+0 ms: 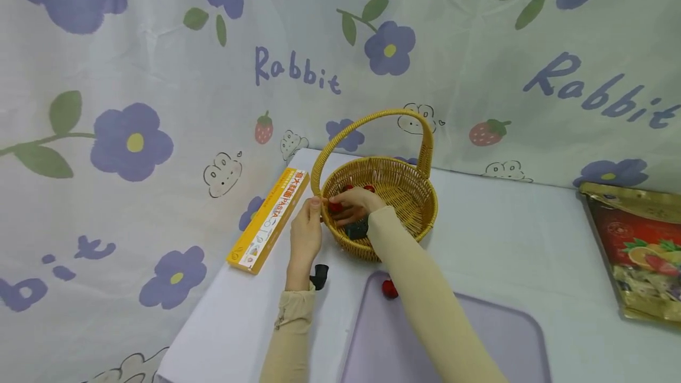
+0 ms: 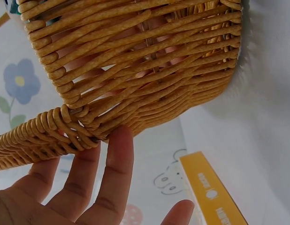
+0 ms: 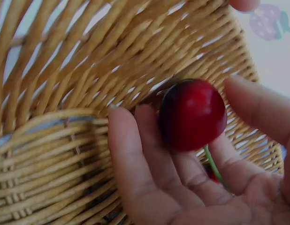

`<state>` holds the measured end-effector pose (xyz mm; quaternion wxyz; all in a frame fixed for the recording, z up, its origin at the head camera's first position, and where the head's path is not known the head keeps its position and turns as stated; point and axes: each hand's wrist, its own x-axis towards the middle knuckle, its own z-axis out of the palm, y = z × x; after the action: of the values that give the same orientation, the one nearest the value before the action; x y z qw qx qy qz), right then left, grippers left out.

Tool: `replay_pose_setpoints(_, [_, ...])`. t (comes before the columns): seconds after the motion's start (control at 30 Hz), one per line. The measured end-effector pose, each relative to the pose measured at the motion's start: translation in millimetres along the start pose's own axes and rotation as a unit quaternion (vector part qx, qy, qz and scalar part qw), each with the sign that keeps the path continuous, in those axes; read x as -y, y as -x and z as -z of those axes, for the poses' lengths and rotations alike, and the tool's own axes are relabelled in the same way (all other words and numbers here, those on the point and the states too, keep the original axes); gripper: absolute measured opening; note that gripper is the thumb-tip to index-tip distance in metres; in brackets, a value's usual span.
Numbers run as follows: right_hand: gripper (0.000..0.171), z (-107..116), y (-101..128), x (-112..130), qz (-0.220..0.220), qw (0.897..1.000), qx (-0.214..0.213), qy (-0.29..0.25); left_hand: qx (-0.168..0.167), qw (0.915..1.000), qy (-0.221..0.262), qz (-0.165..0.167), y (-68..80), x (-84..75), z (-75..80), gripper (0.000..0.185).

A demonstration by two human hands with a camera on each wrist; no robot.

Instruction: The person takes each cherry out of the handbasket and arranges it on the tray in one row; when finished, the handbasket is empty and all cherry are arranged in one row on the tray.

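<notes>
We find a red cherry [image 3: 192, 115] resting on the curled fingers of the right hand [image 1: 353, 204], its green stem running down between them; the grip is loose, enough to cradle the fruit without bruising it. The hand sits inside the wicker basket [image 1: 420, 217], at about 9 o'clock of its bowl, close to the inner wall. Other red fruits [image 1: 368, 188] lie on the basket floor toward 12 o'clock.

The left hand [image 1: 305, 232] has straight fingers laid against the outer weave where the handle meets the rim, in our judgement to steady the basket against sliding.

One more cherry [image 1: 390, 289] lies on the lilac tray [image 1: 505, 336] at 6 o'clock of the basket. On the worktop [image 1: 505, 235], a yellow box [image 1: 270, 220] lies at 9 o'clock and a gold-edged pouch [image 1: 638, 247] at 3 o'clock.
</notes>
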<state>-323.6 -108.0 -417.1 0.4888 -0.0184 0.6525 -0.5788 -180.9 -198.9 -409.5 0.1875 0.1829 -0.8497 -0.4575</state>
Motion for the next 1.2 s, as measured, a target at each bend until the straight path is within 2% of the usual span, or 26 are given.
replay_pose_setpoints(0.13, [0.035,7.1,5.3,-1.1,0.018,1.0,-0.019,0.014,0.007,1.0,0.004,-0.002,1.3,-4.0,-5.9,0.076])
replay_pose_setpoints(0.23, [0.033,14.2,12.5,1.3,0.035,0.999,-0.031,0.015,0.003,1.0,0.001,-0.003,1.2,-6.3,-7.0,0.074])
replay_pose_setpoints(0.33, [0.037,22.4,22.2,5.4,0.055,0.998,-0.024,0.017,0.001,1.0,-0.005,-0.004,1.2,-7.6,-6.4,0.073])
replay_pose_setpoints(0.47, [0.041,33.1,38.7,10.6,0.087,0.996,-0.002,-0.011,0.013,0.9998,-0.012,-0.005,2.4,-7.8,-7.0,0.073])
replay_pose_setpoints(0.67, [0.044,43.6,68.5,19.2,0.14,0.988,0.027,-0.064,0.014,0.9998,-0.015,-0.005,3.1,-6.7,-10.3,0.075])
replay_pose_setpoints(0.83, [0.042,55.5,95.9,21.1,0.175,0.982,0.032,-0.069,0.014,0.9996,-0.022,-0.008,1.2,-5.4,-8.8,0.076])
replay_pose_setpoints(1.03, [0.04,74.0,128.2,13.1,0.205,0.975,0.04,-0.08,0.011,0.9995,-0.027,0.007,-0.9,-4.4,-3.7,0.077])
replay_pose_setpoints(1.2, [0.028,92.5,153.2,-0.3,0.243,0.965,0.038,-0.089,0.016,0.9994,-0.025,0.015,-0.7,-3.2,-5.2,0.076])
